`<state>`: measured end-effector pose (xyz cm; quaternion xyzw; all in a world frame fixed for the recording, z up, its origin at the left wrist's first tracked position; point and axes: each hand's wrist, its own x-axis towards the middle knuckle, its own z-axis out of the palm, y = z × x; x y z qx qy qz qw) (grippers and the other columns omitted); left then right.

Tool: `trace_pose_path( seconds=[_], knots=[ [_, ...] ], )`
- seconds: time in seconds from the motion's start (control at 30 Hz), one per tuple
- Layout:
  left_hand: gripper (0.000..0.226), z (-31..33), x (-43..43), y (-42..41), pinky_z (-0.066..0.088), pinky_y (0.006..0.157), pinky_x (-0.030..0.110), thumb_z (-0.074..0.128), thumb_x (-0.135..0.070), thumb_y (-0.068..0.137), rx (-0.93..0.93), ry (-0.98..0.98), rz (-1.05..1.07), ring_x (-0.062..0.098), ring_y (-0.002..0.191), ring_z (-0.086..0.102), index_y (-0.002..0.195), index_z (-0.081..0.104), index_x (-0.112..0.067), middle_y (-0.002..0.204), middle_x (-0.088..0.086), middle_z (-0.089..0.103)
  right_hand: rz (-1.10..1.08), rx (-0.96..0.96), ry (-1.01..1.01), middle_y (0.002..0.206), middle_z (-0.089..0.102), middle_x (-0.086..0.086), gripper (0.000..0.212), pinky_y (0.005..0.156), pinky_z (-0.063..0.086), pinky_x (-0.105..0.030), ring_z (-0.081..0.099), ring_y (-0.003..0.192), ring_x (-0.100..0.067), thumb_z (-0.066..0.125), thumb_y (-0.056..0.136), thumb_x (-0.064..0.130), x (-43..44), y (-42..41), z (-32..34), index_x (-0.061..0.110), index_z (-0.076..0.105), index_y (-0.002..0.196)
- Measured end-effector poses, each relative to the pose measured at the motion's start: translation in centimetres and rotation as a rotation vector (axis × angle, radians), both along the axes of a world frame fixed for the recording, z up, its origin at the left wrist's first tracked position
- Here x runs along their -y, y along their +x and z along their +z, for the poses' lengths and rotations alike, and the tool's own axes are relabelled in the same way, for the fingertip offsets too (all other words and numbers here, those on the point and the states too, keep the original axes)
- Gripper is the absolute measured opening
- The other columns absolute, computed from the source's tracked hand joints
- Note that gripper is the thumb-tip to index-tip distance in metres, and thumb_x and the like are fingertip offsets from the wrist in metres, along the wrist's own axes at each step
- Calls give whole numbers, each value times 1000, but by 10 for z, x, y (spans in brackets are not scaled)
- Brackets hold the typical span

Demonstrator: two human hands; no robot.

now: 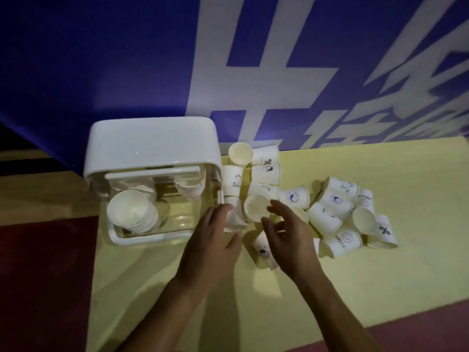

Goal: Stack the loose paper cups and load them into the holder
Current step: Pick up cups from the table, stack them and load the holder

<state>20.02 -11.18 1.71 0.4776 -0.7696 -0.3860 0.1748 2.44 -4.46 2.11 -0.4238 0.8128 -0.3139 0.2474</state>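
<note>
Now your left hand [215, 237] is gripping a tipped cup [234, 221], seemingly as stack base; your right hand [286, 235] is hovering spread, empty, by an upturned cup [255, 208].

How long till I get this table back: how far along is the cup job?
Partly done. Two stacks already sit in the holder. The left hand grips one cup; the right hand hovers open beside a second cup. Roughly twenty loose cups lie on the table.

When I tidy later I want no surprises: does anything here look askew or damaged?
Loose paper cups lie tipped in a jumbled heap on the yellow table beside the holder. The cup in the left hand looks dented, possibly blur.
</note>
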Motion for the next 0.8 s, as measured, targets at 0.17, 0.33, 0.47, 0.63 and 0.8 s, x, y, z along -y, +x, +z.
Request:
trace_pose_path(
  seconds=[0.17,0.33,0.47,0.63,0.8],
  knots=[
    [84,-25,17,-85,40,113,36,71,-45,89,273,-125,-264,21,145,35,157,27,-24,161,-1,32,-144,-1,-34,122,69,13,41,74,53,-23,67,88,0,65,98,27,-47,-74,11,25,59,139],
    [93,-48,22,-121,34,117,39,69,-48,91,539,-122,-285,28,147,31,162,18,-15,164,9,28,-223,5,-48,120,70,13,36,74,51,-13,67,86,3,65,99,25,-88,-145,8,23,62,135],
    [76,-41,14,-130,44,107,44,74,-32,90,490,-67,-157,29,137,45,154,37,-15,153,7,46,-232,-9,-7,121,68,12,38,71,47,-7,64,88,4,66,97,25,-119,-204,0,23,62,134],
    [72,-9,2,-145,47,103,50,87,-22,78,353,-79,62,36,125,56,141,53,-10,139,13,56,-89,-170,162,140,60,0,75,99,49,-38,57,121,-24,85,80,35,-136,-269,-27,16,53,144],
    [75,15,-13,-186,38,105,33,91,-27,75,225,-146,102,27,127,52,140,57,-12,138,9,54,186,-281,203,144,59,-1,95,84,54,-49,58,109,-37,86,60,42,-123,-299,-50,16,55,146]
  ],
)
